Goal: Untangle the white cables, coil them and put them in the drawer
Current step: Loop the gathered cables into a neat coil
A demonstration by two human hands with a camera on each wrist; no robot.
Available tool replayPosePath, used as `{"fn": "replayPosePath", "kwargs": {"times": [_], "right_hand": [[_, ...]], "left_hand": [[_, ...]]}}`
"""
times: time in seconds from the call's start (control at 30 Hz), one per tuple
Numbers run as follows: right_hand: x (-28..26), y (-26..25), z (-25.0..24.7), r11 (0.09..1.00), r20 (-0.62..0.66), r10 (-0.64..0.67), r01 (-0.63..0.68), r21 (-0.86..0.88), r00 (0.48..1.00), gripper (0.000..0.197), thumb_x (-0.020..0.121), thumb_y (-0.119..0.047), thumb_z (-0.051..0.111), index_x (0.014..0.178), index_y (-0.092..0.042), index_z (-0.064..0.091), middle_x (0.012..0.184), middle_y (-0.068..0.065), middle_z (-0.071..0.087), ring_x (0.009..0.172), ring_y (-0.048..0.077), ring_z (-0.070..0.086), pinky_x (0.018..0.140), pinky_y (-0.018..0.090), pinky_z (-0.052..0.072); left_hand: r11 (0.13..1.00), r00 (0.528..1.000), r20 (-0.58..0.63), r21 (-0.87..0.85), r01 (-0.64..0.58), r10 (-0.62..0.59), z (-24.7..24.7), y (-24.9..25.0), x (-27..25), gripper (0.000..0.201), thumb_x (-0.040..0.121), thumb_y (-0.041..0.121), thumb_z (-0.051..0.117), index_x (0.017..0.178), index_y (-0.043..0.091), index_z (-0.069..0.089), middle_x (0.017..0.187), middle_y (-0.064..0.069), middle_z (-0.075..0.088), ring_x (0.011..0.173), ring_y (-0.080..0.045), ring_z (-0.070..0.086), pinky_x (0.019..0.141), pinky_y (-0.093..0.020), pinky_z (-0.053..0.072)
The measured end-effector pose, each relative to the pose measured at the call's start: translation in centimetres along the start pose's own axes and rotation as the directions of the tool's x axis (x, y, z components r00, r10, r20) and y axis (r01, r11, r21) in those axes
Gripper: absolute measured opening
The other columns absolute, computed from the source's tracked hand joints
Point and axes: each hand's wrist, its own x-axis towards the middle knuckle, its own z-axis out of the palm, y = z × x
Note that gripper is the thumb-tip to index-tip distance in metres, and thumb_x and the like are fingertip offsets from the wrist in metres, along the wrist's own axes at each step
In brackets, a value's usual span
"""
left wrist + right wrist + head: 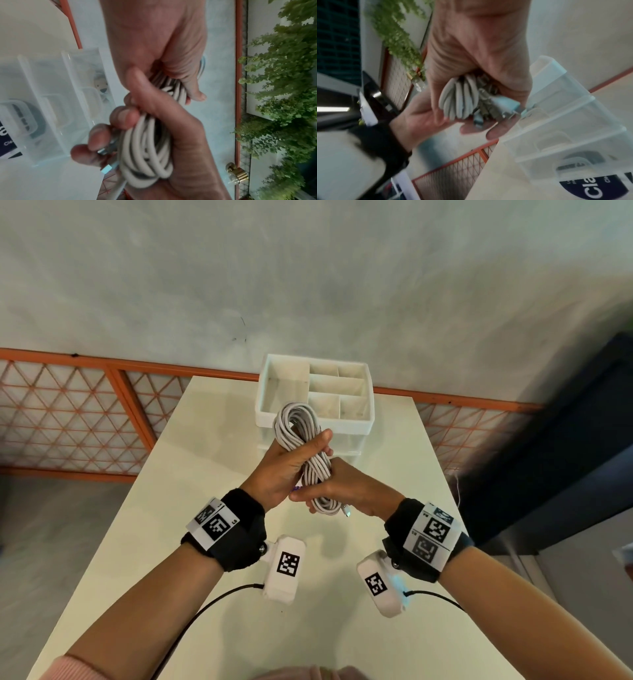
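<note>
A white cable coil (pixel 310 460) is held upright above the table, just in front of the drawer unit (pixel 352 426). My left hand (pixel 287 463) grips the coil's middle from the left, with its upper loops sticking out above the fingers. Lower down, my right hand (pixel 356 486) grips the coil, and a plug (pixel 347 512) pokes out beneath it. In the left wrist view, right-hand fingers (pixel 123 116) curl round the cable coil (pixel 147 148). The right wrist view shows the cable coil (pixel 458 100) bunched in the right hand (pixel 479 54). The unit's translucent drawers (pixel 51 108) look shut.
The cream table (pixel 205 542) runs from me to the drawer unit at its far end. An orange lattice railing (pixel 68 419) stands behind and to the left. A dark cabinet (pixel 565 446) is to the right. A thin white strand (pixel 457 487) hangs at the table's right edge.
</note>
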Motion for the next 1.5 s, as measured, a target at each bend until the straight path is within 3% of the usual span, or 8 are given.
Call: {"fn": "replayPosePath", "kwargs": {"times": [0.23, 0.37, 0.5, 0.63, 0.87, 1.0, 1.33, 1.5], "right_hand": [[1.3, 1.6, 1.6, 0.947, -0.345, 0.01, -0.119, -0.298, 0.939, 0.036, 0.067, -0.025, 0.072, 0.094, -0.006, 0.058, 0.084, 0.012, 0.069, 0.077, 0.028, 0.067, 0.073, 0.043, 0.057], [1.1, 1.0, 0.6, 0.971, -0.2, 0.037, -0.082, -0.223, 0.979, 0.028, 0.066, -0.017, 0.07, 0.088, -0.003, 0.059, 0.071, 0.009, 0.064, 0.068, 0.026, 0.067, 0.069, 0.041, 0.056], [0.4, 0.3, 0.0, 0.971, -0.107, 0.075, -0.097, -0.218, 0.991, 0.013, 0.073, -0.009, 0.067, 0.065, -0.008, 0.057, 0.056, 0.002, 0.06, 0.047, 0.012, 0.055, 0.057, 0.026, 0.045], [0.1, 0.6, 0.6, 0.969, -0.064, 0.072, -0.085, -0.23, 0.995, 0.017, 0.074, -0.009, 0.067, 0.064, -0.009, 0.053, 0.054, 0.001, 0.058, 0.045, 0.009, 0.055, 0.054, 0.022, 0.044], [-0.1, 2.2, 2.0, 0.927, -0.102, 0.054, -0.088, -0.365, 0.993, 0.02, 0.07, -0.019, 0.066, 0.076, -0.006, 0.052, 0.056, 0.005, 0.058, 0.048, 0.023, 0.055, 0.049, 0.026, 0.043], [-0.3, 2.4, 1.8, 0.911, -0.063, 0.082, -0.1, -0.4, 0.995, 0.036, 0.071, -0.019, 0.065, 0.095, 0.006, 0.056, 0.064, 0.01, 0.06, 0.052, 0.024, 0.055, 0.051, 0.029, 0.044], [-0.7, 2.4, -0.1, 0.964, 0.064, 0.102, -0.083, -0.251, 0.993, 0.019, 0.079, -0.011, 0.065, 0.067, -0.012, 0.05, 0.056, 0.004, 0.059, 0.043, 0.011, 0.054, 0.05, 0.022, 0.043], [-0.6, 3.4, 0.3, 0.955, -0.002, 0.007, -0.007, -0.296, 1.0, 0.009, 0.078, -0.009, 0.065, 0.071, -0.011, 0.059, 0.068, 0.004, 0.065, 0.059, 0.01, 0.059, 0.061, 0.023, 0.048]], "left_hand": [[0.999, 0.991, -0.129, 0.003, 0.047, -0.046, 0.9, -0.8, 0.3, 0.029, 0.091, 0.022, 0.061, 0.065, 0.015, 0.05, 0.059, 0.004, 0.049, 0.069, -0.015, 0.051, 0.067, -0.021, 0.048], [0.988, 0.993, -0.025, -0.102, 0.114, -0.117, 0.0, -0.4, 0.6, 0.009, 0.089, 0.019, 0.061, 0.085, 0.011, 0.059, 0.077, -0.001, 0.062, 0.078, -0.014, 0.062, 0.069, -0.025, 0.054], [0.926, 0.998, -0.03, -0.375, 0.031, -0.046, -1.2, 0.3, 0.7, 0.039, 0.075, 0.018, 0.068, 0.111, 0.024, 0.056, 0.111, -0.006, 0.069, 0.107, -0.024, 0.065, 0.089, -0.042, 0.054], [0.927, 0.996, -0.068, -0.373, 0.032, -0.062, -1.1, 0.7, 0.7, 0.018, 0.078, 0.037, 0.067, 0.077, 0.02, 0.059, 0.077, 0.003, 0.065, 0.086, -0.017, 0.068, 0.084, -0.043, 0.056], [0.928, 0.93, -0.328, -0.371, 0.035, -0.166, 0.0, -0.4, 0.8, 0.049, 0.086, 0.051, 0.058, 0.054, 0.021, 0.036, 0.046, 0.007, 0.03, 0.038, -0.008, 0.033, 0.044, -0.021, 0.039], [0.923, 0.92, -0.343, -0.382, 0.046, -0.188, -0.1, -1.1, 0.7, 0.045, 0.086, 0.048, 0.06, 0.058, 0.019, 0.04, 0.045, 0.006, 0.033, 0.038, -0.008, 0.035, 0.043, -0.021, 0.04], [0.944, 0.992, -0.103, -0.329, 0.033, -0.071, -0.8, -2.0, 0.0, 0.009, 0.091, 0.01, 0.056, 0.087, 0.015, 0.063, 0.087, -0.001, 0.073, 0.091, -0.018, 0.07, 0.078, -0.032, 0.058], [0.935, 0.988, -0.139, -0.354, 0.014, -0.067, -0.5, -2.5, 0.1, 0.016, 0.097, 0.008, 0.047, 0.09, 0.01, 0.062, 0.069, 0.001, 0.065, 0.065, -0.012, 0.063, 0.07, -0.032, 0.058]]}}
